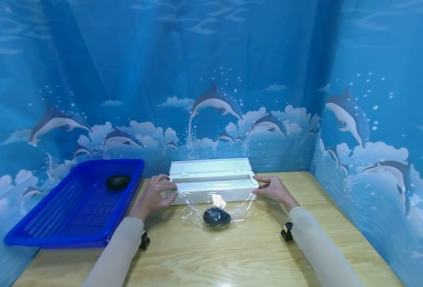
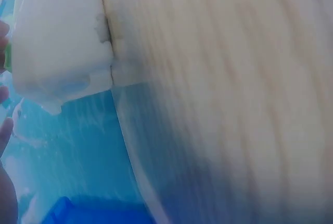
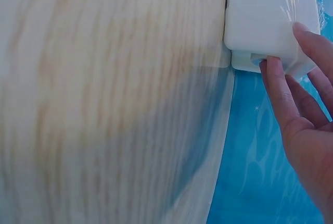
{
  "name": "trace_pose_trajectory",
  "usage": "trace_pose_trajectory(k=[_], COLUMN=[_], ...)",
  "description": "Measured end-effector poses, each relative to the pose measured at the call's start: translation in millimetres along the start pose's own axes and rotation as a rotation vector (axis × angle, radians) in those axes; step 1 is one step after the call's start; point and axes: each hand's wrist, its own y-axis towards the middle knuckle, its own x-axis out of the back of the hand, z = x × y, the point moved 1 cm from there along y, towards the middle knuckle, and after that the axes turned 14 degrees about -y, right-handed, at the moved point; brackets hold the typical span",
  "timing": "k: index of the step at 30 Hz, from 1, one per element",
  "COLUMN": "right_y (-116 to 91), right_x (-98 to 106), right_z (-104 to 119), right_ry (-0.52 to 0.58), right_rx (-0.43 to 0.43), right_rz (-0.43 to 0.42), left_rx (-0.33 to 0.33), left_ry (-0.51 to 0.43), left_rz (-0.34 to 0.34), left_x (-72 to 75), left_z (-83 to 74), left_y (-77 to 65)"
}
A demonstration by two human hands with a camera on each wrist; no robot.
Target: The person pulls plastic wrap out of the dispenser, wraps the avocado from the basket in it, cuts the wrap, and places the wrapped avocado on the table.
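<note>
A white cling film dispenser (image 1: 211,195) stands at the back of the table, its lid (image 1: 209,165) tipped back. Clear cling film (image 1: 193,209) hangs from its front and lies around a dark oval fruit like an avocado (image 1: 216,216). With bent fingers, my left hand (image 1: 155,193) holds the dispenser's left end, beside a small green piece (image 2: 7,57). At the opposite end, my right hand (image 1: 274,189) grips the corner; the right wrist view shows the thumb on the front edge and a fingertip against the end face.
To the left sits a blue plastic basket (image 1: 64,241) holding another dark oval fruit (image 1: 118,182). The wooden table (image 1: 254,251) meets a dolphin-printed curtain (image 1: 211,59) behind and at the right.
</note>
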Motion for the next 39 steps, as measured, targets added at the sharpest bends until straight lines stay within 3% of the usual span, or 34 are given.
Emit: trace_pose_trajectory(k=[6, 22, 25, 28, 30, 32, 36, 39], right_y=[0, -1, -2, -5, -7, -9, -10, -9], right_x=[0, -4, -4, -2, 1, 4, 7, 6], right_z=[0, 3, 5, 9, 13, 18, 25, 26], right_ry=[-0.009, 0.012, 0.016, 0.013, 0.013, 0.001, -0.041, -0.074], right_rx=[-0.009, -0.002, 0.008, 0.033, 0.050, 0.080, 0.132, 0.149], right_rz=[-0.005, -0.008, -0.005, 0.008, 0.010, 0.004, -0.023, -0.042], left_rx=[0.020, 0.169, 0.148, 0.074, 0.036, 0.028, 0.151, 0.241], left_ry=[0.010, 0.062, 0.021, -0.059, -0.133, -0.218, -0.344, -0.319], left_rz=[-0.037, 0.022, 0.007, -0.004, 0.037, 0.126, 0.371, 0.498], left_x=[6.3, 8.9, 7.1, 2.4, -2.7, -9.8, -27.2, -41.1], left_z=[0.5, -10.8, -18.4, -31.0, -42.4, -55.7, -85.1, -101.4], left_y=[-6.8, -0.8, 6.1, 15.3, 21.5, 26.2, 31.7, 32.6])
